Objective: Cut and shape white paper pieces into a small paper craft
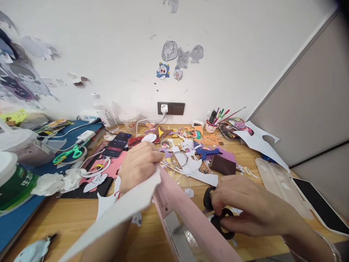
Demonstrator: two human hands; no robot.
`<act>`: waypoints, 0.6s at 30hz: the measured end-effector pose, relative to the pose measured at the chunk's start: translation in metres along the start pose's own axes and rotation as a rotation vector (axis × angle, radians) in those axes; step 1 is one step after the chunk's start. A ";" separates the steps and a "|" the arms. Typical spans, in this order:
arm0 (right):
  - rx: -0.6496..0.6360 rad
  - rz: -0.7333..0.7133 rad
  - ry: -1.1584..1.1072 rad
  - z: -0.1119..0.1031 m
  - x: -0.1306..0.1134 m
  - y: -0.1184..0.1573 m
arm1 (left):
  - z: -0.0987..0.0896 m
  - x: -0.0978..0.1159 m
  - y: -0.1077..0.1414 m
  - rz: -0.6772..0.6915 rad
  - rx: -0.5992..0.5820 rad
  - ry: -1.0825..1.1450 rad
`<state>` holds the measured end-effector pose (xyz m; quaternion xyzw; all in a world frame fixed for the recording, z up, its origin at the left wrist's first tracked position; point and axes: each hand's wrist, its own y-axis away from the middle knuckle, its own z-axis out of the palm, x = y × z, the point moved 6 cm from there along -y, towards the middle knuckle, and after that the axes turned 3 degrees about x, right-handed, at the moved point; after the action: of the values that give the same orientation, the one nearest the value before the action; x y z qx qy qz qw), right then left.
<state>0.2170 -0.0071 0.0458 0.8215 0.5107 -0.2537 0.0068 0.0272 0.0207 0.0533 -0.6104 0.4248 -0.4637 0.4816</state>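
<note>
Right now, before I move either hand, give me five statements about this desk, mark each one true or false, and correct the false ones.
1. The black-handled scissors are in the left hand. False: the right hand has them.
2. The phone with its screen lit lies to the left of the pen cup. True.
3. The green-handled scissors stand in the pen cup. False: they lie over on the left side, above the blue surface.
4. A white charger is plugged into the wall socket. True.
5. The clear bottle is lying on its side. False: it stands near the wall, on the left.
</note>
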 end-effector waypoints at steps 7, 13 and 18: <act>0.009 -0.079 0.001 0.004 0.000 -0.004 | -0.002 0.000 -0.001 -0.052 0.010 -0.033; 0.023 -0.061 -0.016 0.005 0.003 -0.005 | 0.001 0.003 -0.004 -0.019 -0.028 -0.021; -0.012 -0.123 -0.027 0.007 0.000 -0.003 | 0.002 0.004 -0.005 0.006 -0.051 -0.044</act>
<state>0.2116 -0.0076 0.0401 0.7849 0.5617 -0.2616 0.0032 0.0303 0.0182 0.0588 -0.6313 0.4276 -0.4380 0.4763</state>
